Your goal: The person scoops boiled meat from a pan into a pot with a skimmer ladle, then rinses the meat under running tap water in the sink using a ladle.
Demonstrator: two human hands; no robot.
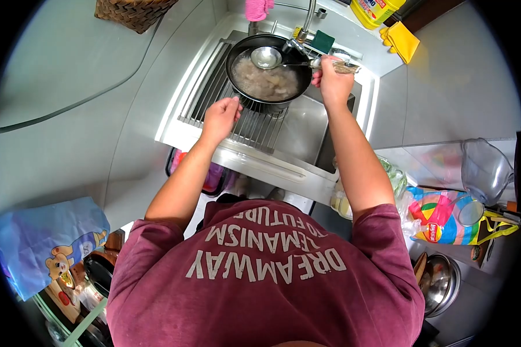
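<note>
A dark round pan [234, 81] rests over the sink, with cloudy liquid and pale pieces [272, 84] inside. My right hand [334, 85] is closed around the handle of a metal ladle [266, 57], to the right of the pan. The ladle's bowl hangs above the far part of the pan, and its handle reaches over the rim. Close to the pan's near left side, my left hand [220, 120] has its fingers curled together. Whatever lies between those fingers, if anything, is hidden.
A metal rack [255, 128] spans part of the white-rimmed sink [304, 124]. Behind the pan stand a faucet [310, 20] and a green scrub pad [322, 41]. Yellow gloves [402, 41] lie at the back right. A woven basket [134, 13] sits at the far left.
</note>
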